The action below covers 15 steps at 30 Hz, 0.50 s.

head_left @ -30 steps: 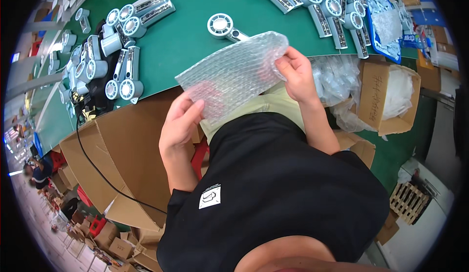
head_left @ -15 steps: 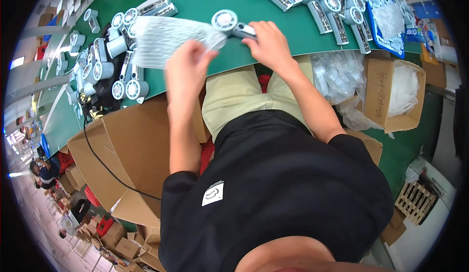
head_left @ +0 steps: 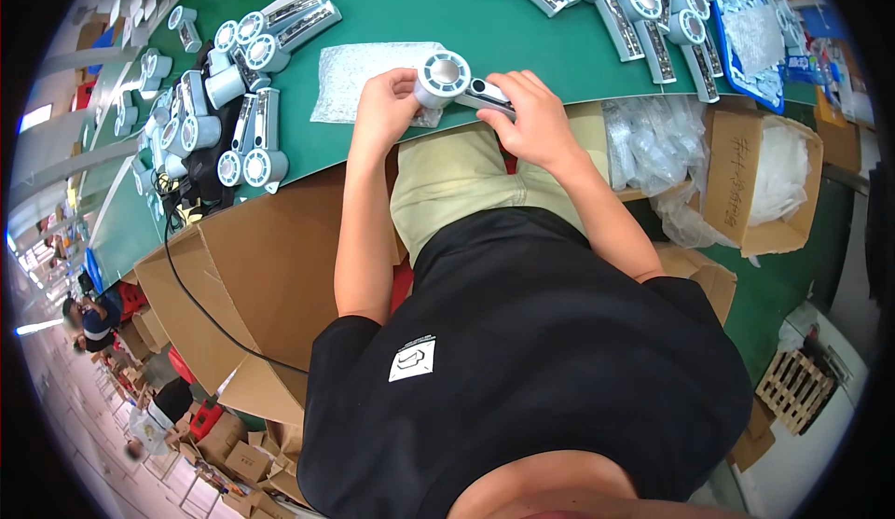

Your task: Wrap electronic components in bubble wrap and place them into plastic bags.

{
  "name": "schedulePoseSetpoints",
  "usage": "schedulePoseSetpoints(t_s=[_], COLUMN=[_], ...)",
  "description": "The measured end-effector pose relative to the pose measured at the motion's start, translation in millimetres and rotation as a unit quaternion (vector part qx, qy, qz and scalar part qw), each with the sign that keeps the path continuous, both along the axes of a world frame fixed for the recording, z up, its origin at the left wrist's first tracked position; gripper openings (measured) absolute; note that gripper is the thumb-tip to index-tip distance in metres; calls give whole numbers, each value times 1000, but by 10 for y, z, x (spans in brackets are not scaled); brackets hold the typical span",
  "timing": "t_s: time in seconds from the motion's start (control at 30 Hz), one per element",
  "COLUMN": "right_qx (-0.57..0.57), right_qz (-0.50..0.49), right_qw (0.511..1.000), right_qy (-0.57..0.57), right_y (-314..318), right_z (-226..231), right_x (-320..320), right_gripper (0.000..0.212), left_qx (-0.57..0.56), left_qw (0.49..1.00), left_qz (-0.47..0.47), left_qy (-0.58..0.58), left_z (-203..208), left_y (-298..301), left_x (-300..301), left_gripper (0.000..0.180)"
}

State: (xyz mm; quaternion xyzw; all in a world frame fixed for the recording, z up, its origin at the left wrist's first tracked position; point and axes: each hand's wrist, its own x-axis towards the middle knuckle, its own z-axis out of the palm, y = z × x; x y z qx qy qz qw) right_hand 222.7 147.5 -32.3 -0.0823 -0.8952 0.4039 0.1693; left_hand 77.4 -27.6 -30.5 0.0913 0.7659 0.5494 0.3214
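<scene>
In front of me at the table's near edge is a light-blue device [head_left: 444,69] with a round, slotted head and a bar-like handle. My right hand [head_left: 539,120] is closed round the handle, thumb below and fingers above. My left hand [head_left: 385,107] grips the left side of the round head, its fingertips partly hidden behind it. Flat on the green table [head_left: 410,6], beneath the head and my left fingers, lies a clear bubble-wrap bag [head_left: 343,79].
Several similar devices [head_left: 252,137] cluster at the left, and more [head_left: 643,6] at the far right. Beside those is a blue tray [head_left: 750,90] of small pale parts. Clear plastic bags [head_left: 653,141] and a cardboard box [head_left: 732,183] sit at right; a large carton [head_left: 252,267] stands left.
The bubble-wrap bag, lifted and blurred before, now lies flat. My left hand has moved right onto the device's round head. The device has shifted slightly right and nearer.
</scene>
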Motion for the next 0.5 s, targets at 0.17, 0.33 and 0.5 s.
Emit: schedulePoseSetpoints(t_s=[0.17,0.33,0.5], right_qx=[109,215,260], right_qz=[7,7,31], right_qw=[994,977,965], right_qy=[-2,6,-34], right_y=[21,-90,-152], right_z=[-19,123,362], right_x=[-24,-123,-118], right_gripper=[38,40,39], left_qx=[70,1,-148], left_qw=[993,981,912], left_qz=[97,91,25], left_qy=[-15,169,383], left_z=[43,294,325], left_y=[-63,-93,74], left_x=[53,135,361], left_gripper=[17,17,12])
